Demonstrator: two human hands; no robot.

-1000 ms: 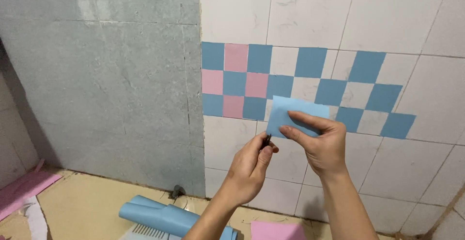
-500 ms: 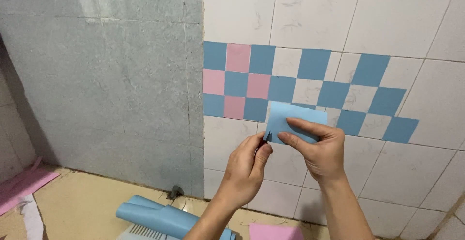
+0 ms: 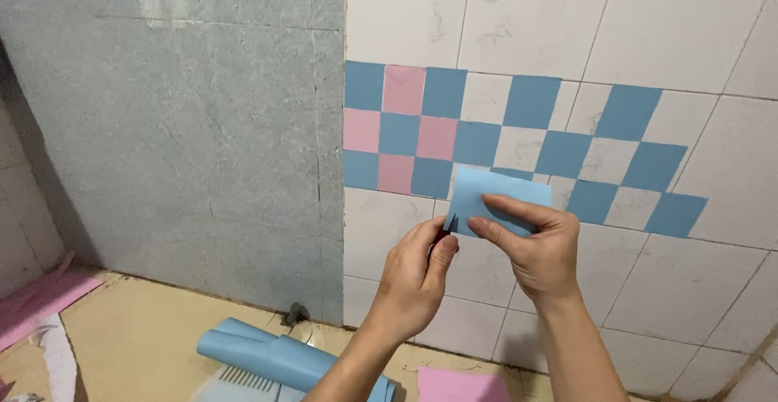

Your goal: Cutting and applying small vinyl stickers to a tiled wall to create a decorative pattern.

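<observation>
I see my right hand (image 3: 541, 248) pinching a light blue rectangular sheet (image 3: 496, 199) between thumb and forefinger, holding it up flat in front of the tiled wall (image 3: 648, 29). The sheet sits just below the checkered band of blue and pink squares (image 3: 454, 126) stuck on that wall, and its upper edge overlaps the lowest row of squares. My left hand (image 3: 417, 276) is closed at the sheet's lower left corner, fingers curled in and thumb pressed against them; something small and dark shows at the fingertips there, but I cannot tell what it is, perhaps a peeled edge or a tiny tool. To the left of the tiled wall stands a bare grey wall (image 3: 162, 126), meeting it at a vertical seam. At the foot of the tiled wall, on the yellowish floor (image 3: 138, 329), lies a blue roll (image 3: 284, 357) of the same material, with a pink sheet (image 3: 462, 386) just to the right of it. Far left of the roll, pink strips (image 3: 36, 301) lie along the floor's edge
</observation>
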